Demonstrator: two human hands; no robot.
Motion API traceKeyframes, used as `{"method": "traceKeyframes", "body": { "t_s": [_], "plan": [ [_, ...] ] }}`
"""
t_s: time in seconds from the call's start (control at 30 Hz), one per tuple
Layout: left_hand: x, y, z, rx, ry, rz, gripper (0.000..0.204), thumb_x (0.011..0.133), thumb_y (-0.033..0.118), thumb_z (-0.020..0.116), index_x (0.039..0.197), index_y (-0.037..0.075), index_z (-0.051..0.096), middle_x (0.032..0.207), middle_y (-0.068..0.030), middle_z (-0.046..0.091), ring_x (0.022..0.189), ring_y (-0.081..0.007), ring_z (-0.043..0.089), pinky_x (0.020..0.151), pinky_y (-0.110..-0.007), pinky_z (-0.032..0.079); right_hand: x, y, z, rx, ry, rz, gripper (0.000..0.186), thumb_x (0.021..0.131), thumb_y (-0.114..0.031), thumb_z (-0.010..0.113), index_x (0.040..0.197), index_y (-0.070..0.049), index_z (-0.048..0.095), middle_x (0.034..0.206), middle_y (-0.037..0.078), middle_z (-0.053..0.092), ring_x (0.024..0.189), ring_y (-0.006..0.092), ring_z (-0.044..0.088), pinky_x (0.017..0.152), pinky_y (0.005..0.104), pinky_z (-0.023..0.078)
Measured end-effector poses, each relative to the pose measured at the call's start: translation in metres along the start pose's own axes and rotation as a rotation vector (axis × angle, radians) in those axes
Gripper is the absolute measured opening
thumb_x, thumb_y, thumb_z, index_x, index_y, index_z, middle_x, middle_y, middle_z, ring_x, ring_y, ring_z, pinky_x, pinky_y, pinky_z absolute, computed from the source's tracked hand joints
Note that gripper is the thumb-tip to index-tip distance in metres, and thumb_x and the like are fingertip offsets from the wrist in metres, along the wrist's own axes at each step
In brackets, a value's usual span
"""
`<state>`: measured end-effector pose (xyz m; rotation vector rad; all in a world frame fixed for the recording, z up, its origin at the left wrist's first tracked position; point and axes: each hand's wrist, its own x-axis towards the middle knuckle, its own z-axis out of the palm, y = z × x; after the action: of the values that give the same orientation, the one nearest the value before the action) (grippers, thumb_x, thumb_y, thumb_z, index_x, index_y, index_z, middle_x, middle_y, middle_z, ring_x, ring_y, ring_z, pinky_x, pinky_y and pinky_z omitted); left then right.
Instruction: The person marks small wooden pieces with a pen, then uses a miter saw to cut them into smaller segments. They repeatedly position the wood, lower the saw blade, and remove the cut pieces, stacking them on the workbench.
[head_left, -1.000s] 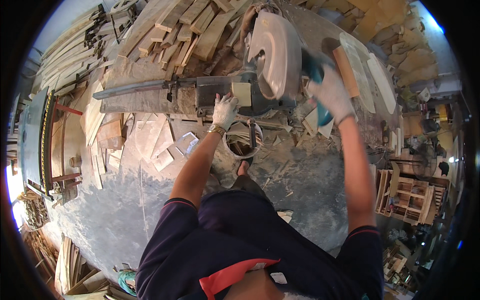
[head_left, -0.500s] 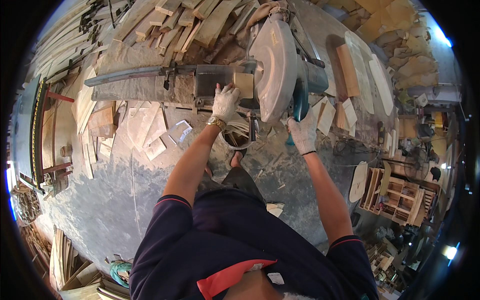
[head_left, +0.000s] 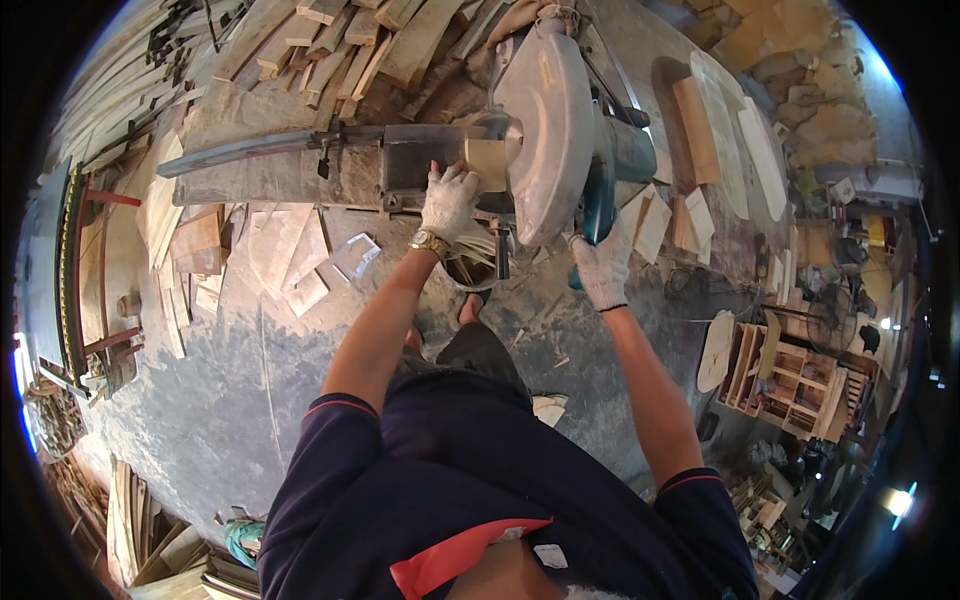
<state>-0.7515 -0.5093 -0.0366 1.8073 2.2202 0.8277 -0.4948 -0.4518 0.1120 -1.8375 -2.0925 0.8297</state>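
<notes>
My left hand (head_left: 450, 200), in a pale knit glove with a watch at the wrist, has its curled fingers pressed on a small light wooden block (head_left: 485, 163) lying on the dark bed of a mitre saw (head_left: 416, 152). Just right of the block, the saw's grey blade guard (head_left: 550, 130) is lowered, hiding the blade. My right hand (head_left: 600, 265), also gloved, is closed round the teal saw handle (head_left: 598, 205) at the guard's right. A long metal fence rail (head_left: 250, 152) reaches left from the bed.
Stacked boards (head_left: 355, 50) lie behind the saw, flat panels (head_left: 760, 160) to its right. A bucket of offcuts (head_left: 468, 268) stands under the bed near my foot. Loose scraps (head_left: 290, 250) lie at left, a machine with red arms (head_left: 65, 270) beyond. Wooden crates (head_left: 790, 385) stand at right.
Compared with a second ago, the saw head is lower and my right hand has come down and left with the handle. My left hand stays at the block; the view has shifted slightly.
</notes>
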Motion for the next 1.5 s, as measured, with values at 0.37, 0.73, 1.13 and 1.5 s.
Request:
{"method": "traceKeyframes", "body": {
  "t_s": [0.37,0.73,1.13,1.5],
  "plan": [
    [0.002,-0.003,0.003,0.029,0.013,0.032,0.023,0.092,0.024,0.067,0.108,0.007,0.064,0.119,-0.0156,0.071,0.132,-0.0318,0.055,0.117,-0.056,0.033,-0.004,0.013,0.010,-0.077,0.058,0.019,0.091,0.077,-0.038,0.074,0.151,0.003,0.039,0.132,0.029,0.057,0.115,0.0435,0.060,0.097,0.0525,0.050],
    [0.002,-0.001,-0.004,0.021,0.014,0.056,0.022,0.090,0.023,0.068,0.105,0.007,0.064,0.117,-0.0142,0.071,0.132,-0.0317,0.055,0.115,-0.055,0.036,-0.010,0.025,0.025,-0.146,0.221,-0.230,0.086,0.076,-0.033,0.073,0.147,0.005,0.043,0.119,0.029,0.060,0.103,0.0448,0.062,0.089,0.0536,0.052],
    [0.004,-0.014,-0.001,0.067,-0.018,0.124,0.022,0.092,0.024,0.067,0.107,0.008,0.064,0.116,-0.0143,0.071,0.132,-0.0330,0.055,0.115,-0.056,0.036,-0.010,-0.039,-0.025,-0.048,0.083,-0.154,0.061,0.078,-0.029,0.071,0.127,0.002,0.053,0.100,0.024,0.064,0.089,0.0409,0.066,0.084,0.0525,0.053],
    [-0.010,0.010,-0.040,0.113,0.062,-0.079,0.077,0.081,0.041,0.078,0.143,0.005,0.051,0.127,-0.0199,0.066,0.127,-0.0369,0.054,0.106,-0.051,0.042,0.095,-0.174,-0.168,-0.170,0.038,-0.618,0.068,0.095,-0.054,0.059,0.125,0.007,0.060,0.122,0.026,0.063,0.109,0.0361,0.061,0.093,0.0402,0.049]
  ]
}}
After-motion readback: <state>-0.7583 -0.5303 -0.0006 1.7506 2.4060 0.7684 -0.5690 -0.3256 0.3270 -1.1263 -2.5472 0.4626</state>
